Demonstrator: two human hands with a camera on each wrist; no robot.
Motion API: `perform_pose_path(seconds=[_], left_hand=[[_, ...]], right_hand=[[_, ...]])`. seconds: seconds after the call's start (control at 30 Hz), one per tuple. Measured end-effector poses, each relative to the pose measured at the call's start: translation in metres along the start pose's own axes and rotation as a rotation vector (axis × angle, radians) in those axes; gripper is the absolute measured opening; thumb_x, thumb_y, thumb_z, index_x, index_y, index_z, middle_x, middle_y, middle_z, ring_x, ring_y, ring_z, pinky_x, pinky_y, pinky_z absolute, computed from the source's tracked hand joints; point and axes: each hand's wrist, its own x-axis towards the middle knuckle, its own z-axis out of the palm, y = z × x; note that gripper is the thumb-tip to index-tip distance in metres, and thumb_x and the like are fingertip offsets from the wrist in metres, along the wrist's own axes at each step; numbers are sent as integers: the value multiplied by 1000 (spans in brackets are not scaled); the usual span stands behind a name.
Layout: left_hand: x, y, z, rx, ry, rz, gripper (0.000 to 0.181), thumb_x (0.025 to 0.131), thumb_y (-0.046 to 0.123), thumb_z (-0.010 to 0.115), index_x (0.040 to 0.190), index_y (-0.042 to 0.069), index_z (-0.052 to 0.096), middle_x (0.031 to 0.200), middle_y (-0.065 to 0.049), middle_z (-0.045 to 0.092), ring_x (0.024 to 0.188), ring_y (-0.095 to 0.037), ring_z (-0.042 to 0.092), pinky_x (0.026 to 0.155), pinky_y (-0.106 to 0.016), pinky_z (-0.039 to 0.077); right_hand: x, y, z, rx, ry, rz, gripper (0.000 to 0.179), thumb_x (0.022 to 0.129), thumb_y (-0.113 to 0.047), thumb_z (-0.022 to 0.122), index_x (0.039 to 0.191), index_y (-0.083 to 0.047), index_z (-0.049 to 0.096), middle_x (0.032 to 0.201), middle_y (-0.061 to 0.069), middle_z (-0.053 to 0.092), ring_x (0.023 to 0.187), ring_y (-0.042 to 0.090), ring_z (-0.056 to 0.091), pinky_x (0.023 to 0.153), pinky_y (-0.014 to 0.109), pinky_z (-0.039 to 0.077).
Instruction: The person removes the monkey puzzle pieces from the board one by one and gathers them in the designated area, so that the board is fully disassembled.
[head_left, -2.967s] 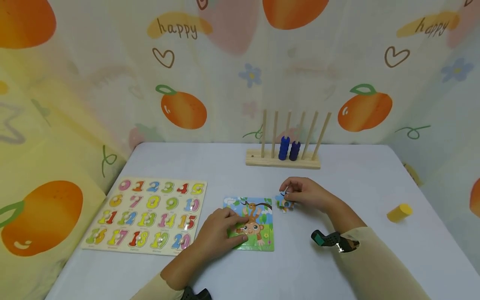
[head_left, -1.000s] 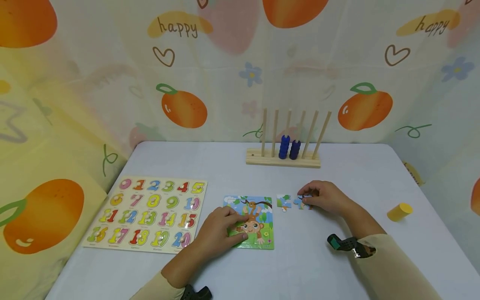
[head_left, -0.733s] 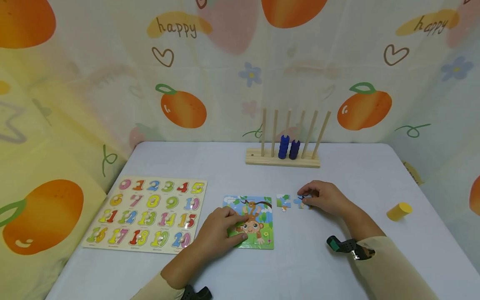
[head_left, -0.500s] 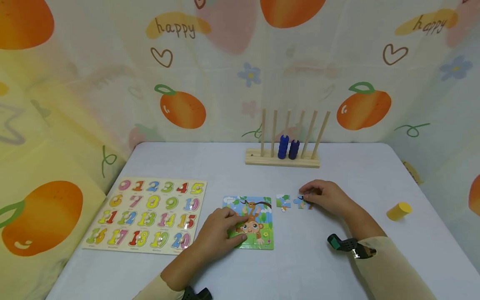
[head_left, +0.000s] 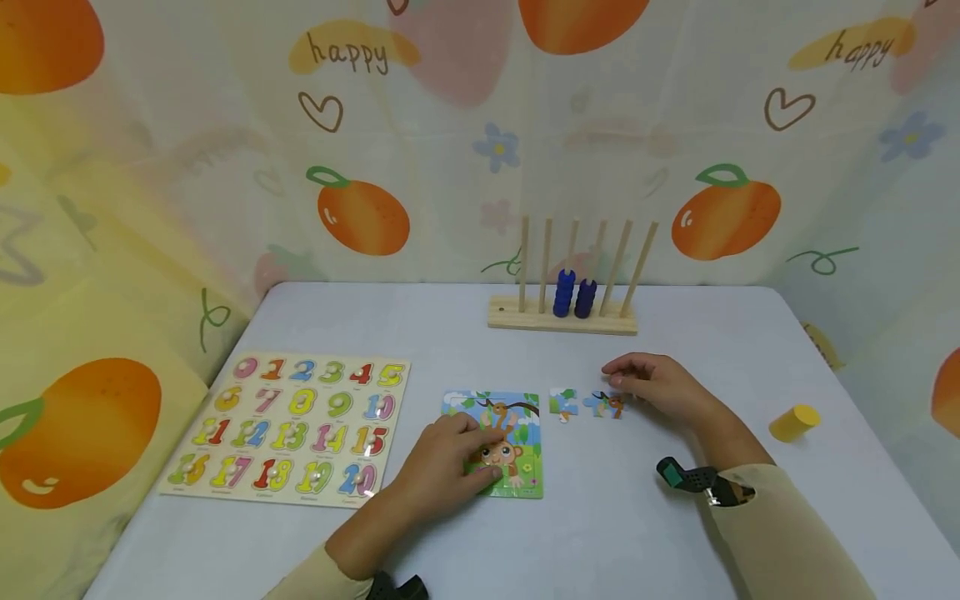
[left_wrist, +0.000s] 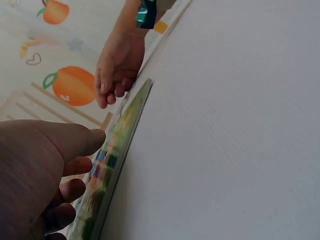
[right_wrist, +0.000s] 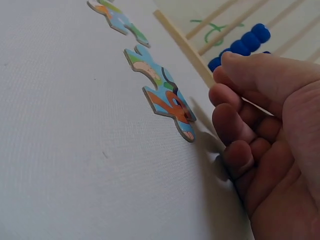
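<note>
My left hand (head_left: pixel 447 457) rests on the left side of a monkey jigsaw puzzle (head_left: pixel 528 458), a square board with a green lower border. In the left wrist view its thumb and fingers lie over the near edge of the puzzle board (left_wrist: pixel 117 150). Two loose jigsaw pieces lie flat to the right of the board. The left piece (head_left: pixel 563 402) is blue and green; the right piece (head_left: pixel 606 405) shows a brown branch and orange shapes. Just beside that piece (right_wrist: pixel 170 100), my right hand (head_left: pixel 663 387) hovers with loosely bent fingers and nothing between them.
A wooden number board (head_left: pixel 288 429) with knobbed digits lies at the left. Toward the back stands a wooden peg rack (head_left: pixel 517 317) carrying blue beads (head_left: pixel 564 296) and dark purple beads (head_left: pixel 585 300). A yellow cylinder (head_left: pixel 795 423) lies at the right. A patterned curtain hangs behind the table.
My right hand has shifted right from beside the board, parting the two jigsaw pieces, and has let go of the right one. My left hand stays on the puzzle.
</note>
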Motion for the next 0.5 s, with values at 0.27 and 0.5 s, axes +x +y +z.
perform_pose_path(seconds=[0.27, 0.5], left_hand=[[8, 2, 11, -7, 59, 75, 43, 89, 39, 89, 127, 19, 80, 99, 7, 62, 82, -7, 45, 75, -29, 42], [5, 1, 14, -14, 71, 40, 43, 89, 41, 89, 126, 22, 81, 100, 8, 63, 81, -6, 46, 74, -29, 41]], right_hand=[[0, -4, -5, 42, -67, 21, 31, 106, -22, 70, 131, -3, 72, 129, 14, 73, 106, 25, 63, 80, 31, 54], [5, -11, -7, 27, -86, 57, 29, 105, -23, 71, 128, -6, 73, 122, 11, 74, 97, 28, 59, 76, 32, 52]])
